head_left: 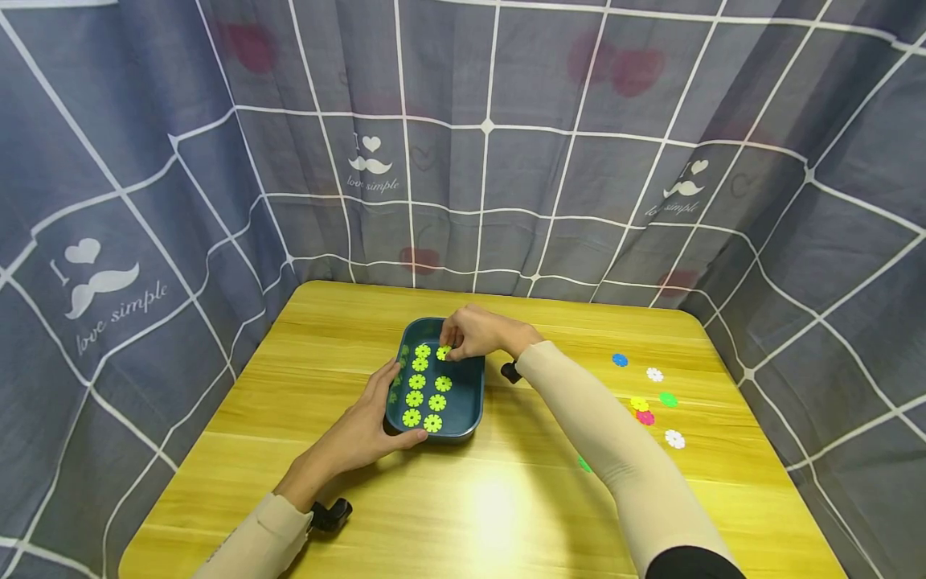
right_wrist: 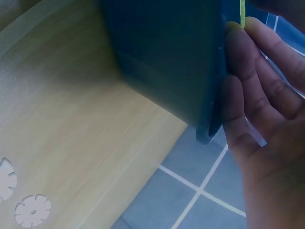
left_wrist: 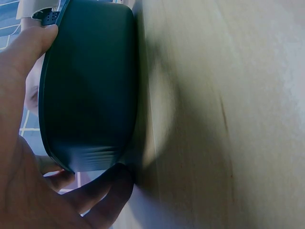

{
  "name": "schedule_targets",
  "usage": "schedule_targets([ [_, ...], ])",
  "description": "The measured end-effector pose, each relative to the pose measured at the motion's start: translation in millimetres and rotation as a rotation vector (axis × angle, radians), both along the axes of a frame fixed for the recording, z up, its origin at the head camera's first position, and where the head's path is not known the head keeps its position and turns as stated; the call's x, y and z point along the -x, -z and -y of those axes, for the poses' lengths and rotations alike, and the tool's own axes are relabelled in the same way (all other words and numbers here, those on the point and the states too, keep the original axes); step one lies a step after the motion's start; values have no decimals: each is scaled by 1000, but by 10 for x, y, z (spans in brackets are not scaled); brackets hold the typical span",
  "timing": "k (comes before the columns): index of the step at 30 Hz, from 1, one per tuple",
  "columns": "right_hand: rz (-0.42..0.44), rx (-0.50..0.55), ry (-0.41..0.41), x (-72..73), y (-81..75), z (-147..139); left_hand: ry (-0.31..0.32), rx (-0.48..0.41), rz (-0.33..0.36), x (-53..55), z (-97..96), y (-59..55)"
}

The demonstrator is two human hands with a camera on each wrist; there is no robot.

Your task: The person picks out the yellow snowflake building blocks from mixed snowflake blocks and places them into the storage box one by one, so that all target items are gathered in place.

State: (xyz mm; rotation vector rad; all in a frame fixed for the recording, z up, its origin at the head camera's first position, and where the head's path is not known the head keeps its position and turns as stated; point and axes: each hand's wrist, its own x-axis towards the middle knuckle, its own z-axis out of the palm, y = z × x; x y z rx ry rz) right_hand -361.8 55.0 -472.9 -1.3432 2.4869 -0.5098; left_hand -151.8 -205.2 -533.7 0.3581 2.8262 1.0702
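A dark blue-green rectangular box [head_left: 466, 433] stands on the table, its mouth facing up. Yellow-green notched flower discs [head_left: 437, 402] lie on its floor in two lengthwise rows. My left hand [head_left: 362, 426] holds the box at its near left corner, thumb on the near rim and fingers along the left side; the left wrist view shows the thumb [left_wrist: 40, 40] right at the rim. Over the far right part of the box, my right hand [head_left: 477, 331] pinches a yellow-green flower disc [head_left: 444, 352]. In the right wrist view that disc [right_wrist: 242, 13] appears edge-on between the fingertips.
Loose flower discs lie on the table's right side: a blue one [head_left: 620, 359], white ones [head_left: 674, 439], a yellow one [head_left: 639, 404], a pink one [head_left: 645, 418] and green ones [head_left: 668, 400]. Grey checked curtains [head_left: 448, 161] hang behind and beside the wooden table [head_left: 318, 346].
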Motion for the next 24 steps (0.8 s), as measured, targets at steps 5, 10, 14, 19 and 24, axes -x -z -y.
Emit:
schedule_targets([
  [5, -20, -16, -7, 2, 29, 0, 1, -3, -7, -2, 2, 2],
  [10, -18, -22, -3, -9, 52, -20, 2, -2, -8, -7, 1, -6],
  [14, -1, -12, 6, -31, 36, -41, 3, 2, -9, -8, -1, -6],
  [19, 1, 4, 5, -58, 4, -66, 3, 4, -11, -12, -4, -10],
  [24, -18, 28, -6, -72, -11, -98, -1, 6, -11, -15, -7, -5],
])
